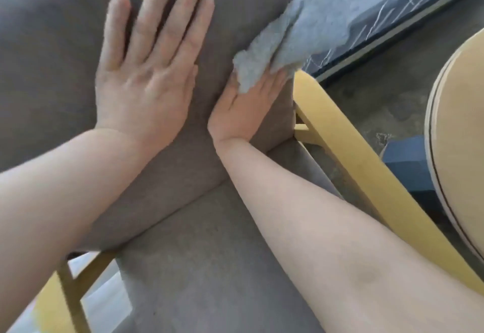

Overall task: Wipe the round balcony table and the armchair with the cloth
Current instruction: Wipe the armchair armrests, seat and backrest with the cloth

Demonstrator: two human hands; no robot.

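The armchair (52, 44) has grey-brown cushions and a yellow wooden frame, and it fills most of the view. My left hand (146, 70) lies flat with straight, spread fingers on the back cushion. My right hand (243, 112) reaches to the cushion's right edge; the grey fluffy cloth (301, 36) drapes over its fingers, which are hidden beneath it. The cloth hangs past the cushion's right side. The round table's (461, 128) pale rim shows at the right edge.
The chair's yellow right armrest (348, 154) runs diagonally between the seat and the round table. A blue block (406, 165) sits on the grey floor under the table. A dark marbled strip (392, 18) runs along the top right.
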